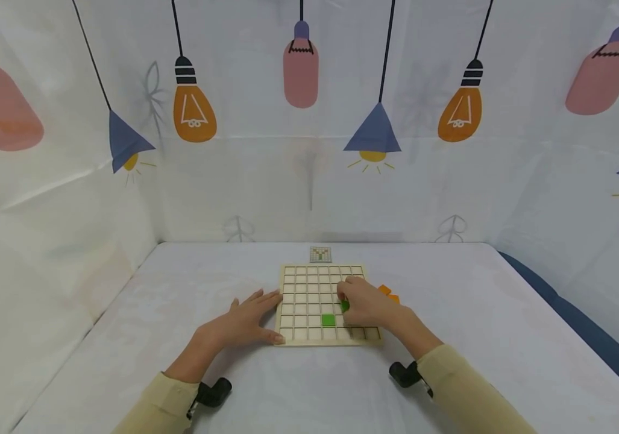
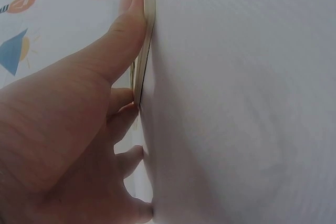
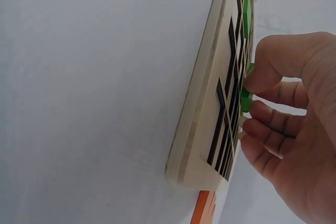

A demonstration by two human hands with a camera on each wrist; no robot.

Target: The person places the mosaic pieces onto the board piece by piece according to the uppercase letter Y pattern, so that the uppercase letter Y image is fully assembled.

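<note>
Fingers (image 3: 269, 125) of the right hand (image 1: 367, 302) pinch 1 green tile (image 3: 245, 101) at the grid board (image 1: 301, 288), right of and beyond 1 green square (image 1: 328, 320), while the spread left hand (image 1: 243, 321) touches its left edge.

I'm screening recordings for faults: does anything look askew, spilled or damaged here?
Nothing stands out. The grid board lies flat with no visible damage, and the uncovered green tile sits squarely in its cell. Orange pieces lie loose beyond its right edge; the right hand hides some cells, so those can't be checked.
</note>
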